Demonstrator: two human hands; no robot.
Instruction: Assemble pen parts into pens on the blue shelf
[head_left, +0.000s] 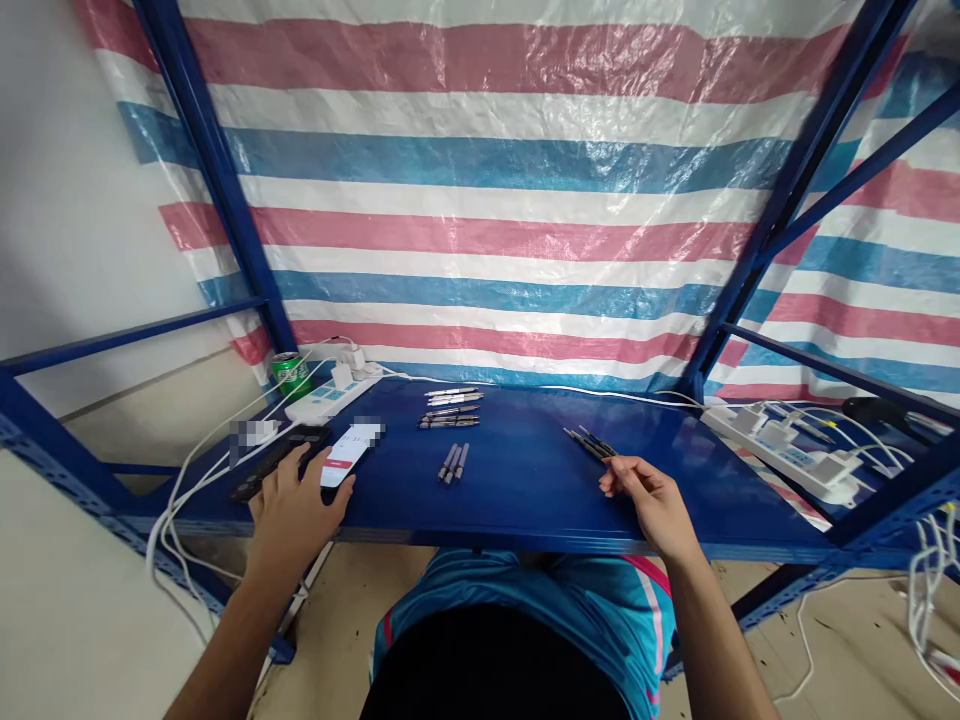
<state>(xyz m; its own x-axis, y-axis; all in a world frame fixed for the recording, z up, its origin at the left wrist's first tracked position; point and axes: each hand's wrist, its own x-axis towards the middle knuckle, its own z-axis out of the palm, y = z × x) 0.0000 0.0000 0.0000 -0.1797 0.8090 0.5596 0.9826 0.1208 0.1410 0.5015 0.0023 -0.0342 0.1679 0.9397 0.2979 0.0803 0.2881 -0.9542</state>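
Observation:
My left hand (300,505) is spread at the left of the blue shelf, its thumb and fingers around the lower end of a phone (348,455) with a lit white screen. Whether it presses on the phone, I cannot tell. Under and beyond those fingers lies a flat black object (279,458). On the right, my right hand (646,492) is closed in a pinch on a few thin dark pens (588,442), whose tips point up and left. Between the hands, a small group of grey pens (453,463) lies side by side. Behind it are rows of pens (450,410), silvery and dark.
A green can (291,374) stands at the back left beside a white power strip (330,398). Another power strip (780,455) with plugs and cables sits at the right. Blue metal posts (225,180) frame the shelf (517,500); a striped plastic sheet (487,240) hangs behind.

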